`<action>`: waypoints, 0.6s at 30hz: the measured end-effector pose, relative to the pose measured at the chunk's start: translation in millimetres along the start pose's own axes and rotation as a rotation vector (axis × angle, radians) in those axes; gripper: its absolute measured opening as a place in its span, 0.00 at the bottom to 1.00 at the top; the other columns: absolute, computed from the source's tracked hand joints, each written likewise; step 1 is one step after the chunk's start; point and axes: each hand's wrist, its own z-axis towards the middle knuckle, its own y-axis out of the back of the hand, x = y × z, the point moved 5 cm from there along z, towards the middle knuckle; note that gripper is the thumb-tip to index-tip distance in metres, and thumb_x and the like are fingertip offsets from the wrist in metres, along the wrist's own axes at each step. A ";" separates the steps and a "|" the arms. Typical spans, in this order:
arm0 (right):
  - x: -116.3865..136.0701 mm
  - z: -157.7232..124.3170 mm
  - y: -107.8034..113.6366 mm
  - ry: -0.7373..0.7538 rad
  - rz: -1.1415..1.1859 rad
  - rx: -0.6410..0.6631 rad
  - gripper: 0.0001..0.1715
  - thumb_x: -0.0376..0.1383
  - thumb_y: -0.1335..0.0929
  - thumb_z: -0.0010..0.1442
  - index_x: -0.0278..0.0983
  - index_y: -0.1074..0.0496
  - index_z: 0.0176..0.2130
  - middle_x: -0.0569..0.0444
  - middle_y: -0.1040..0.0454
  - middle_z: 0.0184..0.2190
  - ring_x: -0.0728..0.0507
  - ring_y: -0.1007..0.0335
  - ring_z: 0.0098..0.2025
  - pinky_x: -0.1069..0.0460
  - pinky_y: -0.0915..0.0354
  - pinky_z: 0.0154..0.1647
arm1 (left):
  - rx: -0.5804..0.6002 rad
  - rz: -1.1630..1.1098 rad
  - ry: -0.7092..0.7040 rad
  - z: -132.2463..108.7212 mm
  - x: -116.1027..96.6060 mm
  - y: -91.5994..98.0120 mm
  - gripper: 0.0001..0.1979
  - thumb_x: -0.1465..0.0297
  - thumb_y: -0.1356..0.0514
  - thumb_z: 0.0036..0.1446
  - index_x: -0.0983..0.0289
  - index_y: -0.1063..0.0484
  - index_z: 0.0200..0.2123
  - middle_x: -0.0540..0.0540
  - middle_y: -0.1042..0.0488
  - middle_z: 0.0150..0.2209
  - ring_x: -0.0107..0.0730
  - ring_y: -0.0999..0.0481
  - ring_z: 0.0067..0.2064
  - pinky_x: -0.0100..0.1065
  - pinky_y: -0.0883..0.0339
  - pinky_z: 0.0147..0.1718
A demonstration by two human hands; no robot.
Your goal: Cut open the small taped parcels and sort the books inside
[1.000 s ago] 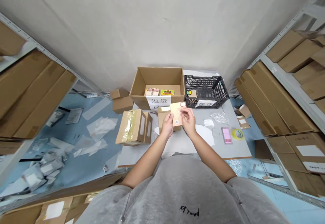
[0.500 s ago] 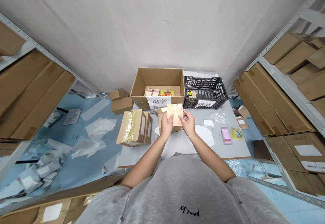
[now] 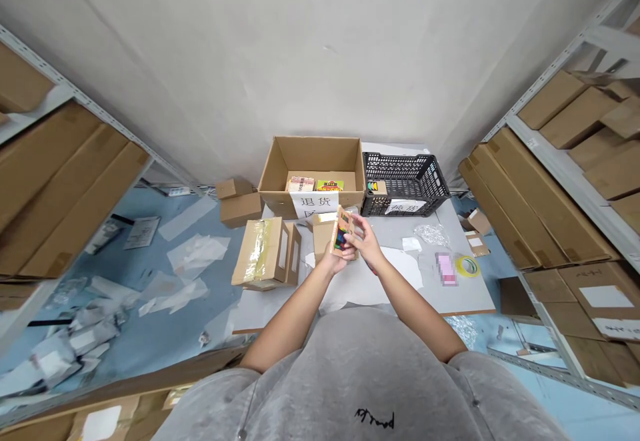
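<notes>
A small flat box [image 3: 339, 229] with coloured printing is held tilted above the table, between my two hands. My left hand [image 3: 334, 260] is closed around its lower end. The fingers of my right hand [image 3: 367, 238] grip its right side and partly cover the printed face. Just behind it stands a small cardboard box [image 3: 324, 240] with a white label, partly hidden by my hands. Farther back is a large open carton [image 3: 311, 201] with a handwritten paper sign; a pinkish packet [image 3: 301, 184] and a green-yellow packet [image 3: 330, 186] lie inside.
Right of the carton sits a black plastic crate [image 3: 407, 208] holding a small box. Taped cartons [image 3: 260, 251] stand on the table's left. Clear tape [image 3: 467, 266], a blurred pink item [image 3: 445, 269] and plastic wrap [image 3: 431, 234] lie on the right. Loaded shelves flank both sides.
My hands have turned the small box from its plain pale face to a tilted, colourfully printed one. The left hand moved lower on it, and the right hand shifted along its side.
</notes>
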 end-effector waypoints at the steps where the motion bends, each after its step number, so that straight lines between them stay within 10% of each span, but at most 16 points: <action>1: -3.9 0.2 -1.0 -0.036 0.031 0.002 0.45 0.52 0.17 0.55 0.45 0.25 0.67 0.43 0.27 0.70 0.34 0.28 0.69 0.38 0.28 0.68 | 0.039 -0.023 0.028 -2.3 3.6 -3.3 0.28 0.40 0.37 0.67 0.61 0.24 0.40 0.47 0.37 0.22 0.28 0.35 0.21 0.34 0.35 0.23; 7: -27.0 2.8 9.0 -0.199 0.237 -0.115 0.62 0.46 0.12 0.41 0.44 0.29 0.70 0.41 0.20 0.63 0.36 0.18 0.56 0.39 0.22 0.61 | 0.132 0.044 0.064 -10.3 6.6 -13.5 0.33 0.38 0.31 0.57 0.62 0.20 0.46 0.49 0.31 0.23 0.32 0.31 0.21 0.35 0.35 0.22; 14: -16.3 7.6 28.2 -0.230 0.283 -0.229 0.44 0.49 0.14 0.45 0.37 0.19 0.57 0.46 0.12 0.43 0.34 0.14 0.46 0.39 0.18 0.51 | -0.140 0.200 -0.164 -8.0 -30.8 14.2 0.36 0.34 0.36 0.60 0.62 0.18 0.48 0.61 0.15 0.39 0.49 0.15 0.41 0.44 0.22 0.38; 18: -2.7 8.3 38.3 -0.160 0.218 -0.329 0.41 0.49 0.15 0.47 0.37 0.19 0.56 0.48 0.13 0.40 0.37 0.15 0.43 0.43 0.20 0.48 | -0.024 0.347 -0.275 -4.1 -48.3 10.8 0.31 0.39 0.28 0.54 0.62 0.20 0.42 0.57 0.17 0.37 0.43 0.17 0.38 0.39 0.24 0.37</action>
